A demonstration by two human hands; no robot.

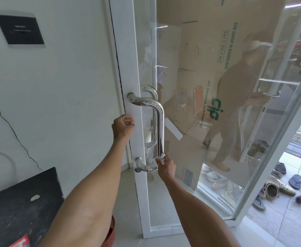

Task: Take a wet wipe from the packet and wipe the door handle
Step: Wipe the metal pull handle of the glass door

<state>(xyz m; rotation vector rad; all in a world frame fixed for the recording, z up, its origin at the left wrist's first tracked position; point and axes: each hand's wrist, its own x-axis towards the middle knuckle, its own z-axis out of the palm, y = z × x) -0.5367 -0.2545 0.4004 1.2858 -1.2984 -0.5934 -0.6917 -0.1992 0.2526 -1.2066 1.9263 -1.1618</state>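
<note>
A chrome door handle [159, 120] runs vertically on a white-framed glass door [128, 72]. My right hand [165, 166] is shut on a white wet wipe [159, 159], pressed against the lower bend of the handle. My left hand [123, 126] grips the white edge of the door frame, level with the middle of the handle. A red and white packet [20, 242] shows at the bottom left corner, partly cut off by the frame edge.
A black board [21, 202] leans against the cracked white wall at lower left. A black plaque [20, 29] hangs on the wall. Large cardboard boxes [208, 68] stand behind the glass. Several sandals and shoes [288, 186] lie on the floor outside at right.
</note>
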